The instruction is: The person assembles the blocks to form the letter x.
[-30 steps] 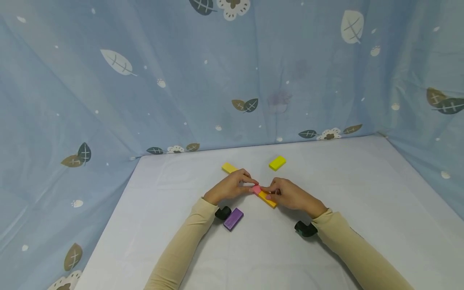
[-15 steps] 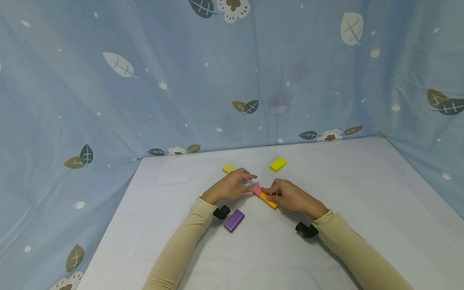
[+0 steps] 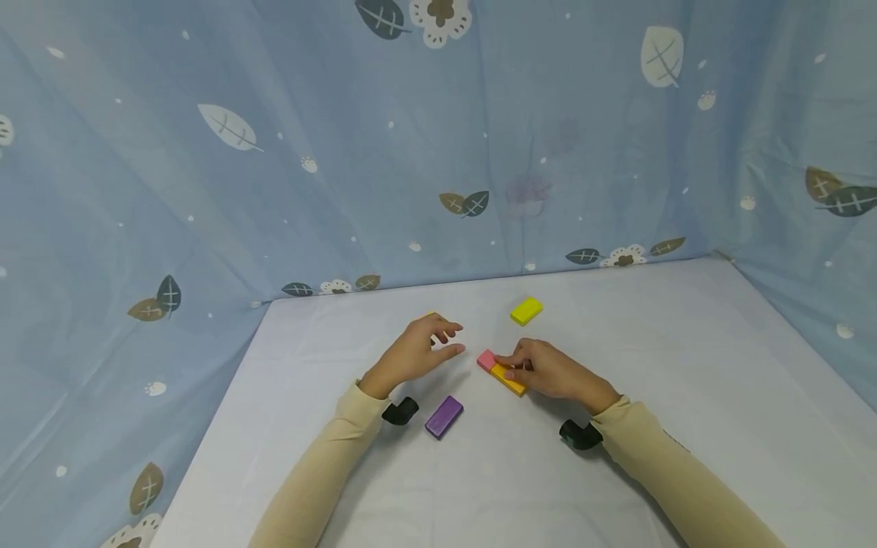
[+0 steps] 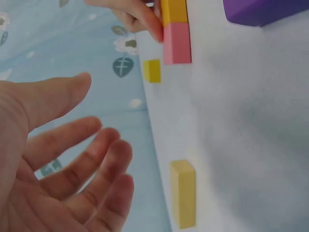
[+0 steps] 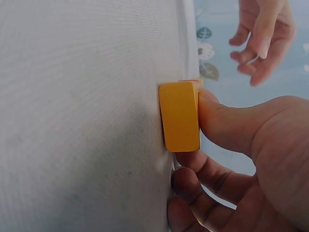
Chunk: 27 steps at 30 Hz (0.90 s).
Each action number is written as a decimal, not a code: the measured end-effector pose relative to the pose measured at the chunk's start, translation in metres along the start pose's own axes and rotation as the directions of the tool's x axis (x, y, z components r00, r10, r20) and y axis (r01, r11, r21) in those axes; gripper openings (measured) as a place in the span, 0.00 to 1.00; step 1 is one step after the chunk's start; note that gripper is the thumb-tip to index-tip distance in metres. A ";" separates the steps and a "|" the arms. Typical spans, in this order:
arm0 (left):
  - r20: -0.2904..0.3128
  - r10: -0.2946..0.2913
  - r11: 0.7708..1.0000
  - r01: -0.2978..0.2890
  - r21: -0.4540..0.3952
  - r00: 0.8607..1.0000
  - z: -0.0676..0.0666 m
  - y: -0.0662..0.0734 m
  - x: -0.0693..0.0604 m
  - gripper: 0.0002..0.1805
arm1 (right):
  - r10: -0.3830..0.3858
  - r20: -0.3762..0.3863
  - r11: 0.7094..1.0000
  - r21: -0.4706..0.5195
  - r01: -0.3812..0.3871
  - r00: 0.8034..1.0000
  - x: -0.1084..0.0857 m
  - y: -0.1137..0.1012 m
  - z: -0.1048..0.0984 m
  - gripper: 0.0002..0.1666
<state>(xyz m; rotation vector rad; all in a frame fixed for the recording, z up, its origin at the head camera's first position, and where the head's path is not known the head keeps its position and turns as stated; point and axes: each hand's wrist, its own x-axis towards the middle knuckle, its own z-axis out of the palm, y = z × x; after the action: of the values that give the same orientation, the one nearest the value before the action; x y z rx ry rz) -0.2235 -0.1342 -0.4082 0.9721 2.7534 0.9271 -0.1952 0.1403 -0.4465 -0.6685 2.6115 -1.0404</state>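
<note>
My right hand (image 3: 551,371) holds an orange block (image 5: 179,116) between thumb and fingers as it lies flat on the white tabletop. A pink block (image 4: 177,46) lies end to end with it, the two in one line. In the head view, my left hand (image 3: 414,350) is to the left of the pink block and apart from it. Its fingers are loosely bent and hold nothing, as the left wrist view also shows. A pale yellow block (image 4: 183,193) lies beyond the left hand, mostly hidden by it in the head view.
A purple block (image 3: 444,417) lies nearer the person, between the forearms. Farther back is a bright yellow block (image 3: 526,310). A blue curtain (image 3: 384,152) with printed leaves hangs behind the white table (image 3: 651,320). A black wrist device (image 3: 581,434) is under each sleeve end.
My left hand has let go of the pink block and moved left, covering more of the pale yellow block. The right hand stays at the orange block.
</note>
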 end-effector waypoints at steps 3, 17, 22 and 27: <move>-0.023 -0.034 0.999 0.034 0.008 0.999 -0.001 0.004 -0.006 0.23 | -0.007 -0.003 1.000 0.012 0.007 1.000 -0.001 0.001 0.000 0.22; -0.067 -0.143 0.990 0.142 -0.020 0.987 0.002 0.013 -0.038 0.21 | -0.024 -0.003 1.000 0.018 0.024 1.000 -0.001 0.002 0.000 0.22; -0.068 -0.159 0.987 0.157 -0.030 0.985 0.006 0.014 -0.049 0.21 | -0.029 -0.003 0.999 0.015 0.029 1.000 -0.001 0.003 0.000 0.22; -0.047 -0.163 0.986 0.162 -0.034 0.985 0.010 0.014 -0.058 0.22 | -0.031 -0.004 0.999 0.008 0.031 1.000 -0.001 0.002 -0.001 0.23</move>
<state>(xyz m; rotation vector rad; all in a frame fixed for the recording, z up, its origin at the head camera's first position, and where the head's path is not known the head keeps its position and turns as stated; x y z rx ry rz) -0.1673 -0.1544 -0.4159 0.7156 2.7997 0.9756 -0.1950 0.1429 -0.4477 -0.7072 2.6071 -1.0620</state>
